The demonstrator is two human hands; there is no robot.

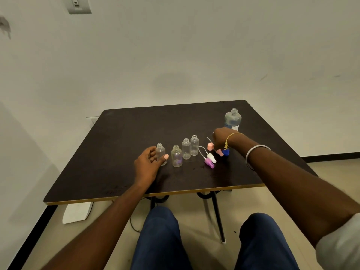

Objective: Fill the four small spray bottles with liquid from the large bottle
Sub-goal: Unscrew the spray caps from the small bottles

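Steadying leftmost small bottle (pixel 161 152) in my left hand (pixel 149 164); right hand (pixel 220 139) over spray caps (pixel 211 158), grip unclear; pouring from large bottle (pixel 233 118) probably next.

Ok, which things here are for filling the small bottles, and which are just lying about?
For the job: four small bottles, large bottle, spray caps, blue cap.
Just there: wall switch, white object under the table.

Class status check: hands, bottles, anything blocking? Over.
Left grip holds leftmost small clear plastic bottle, uncapped. Right grip among loose pink, white, purple spray tops; hold unclear. Large clear plastic bottle open behind it; path looks clear.
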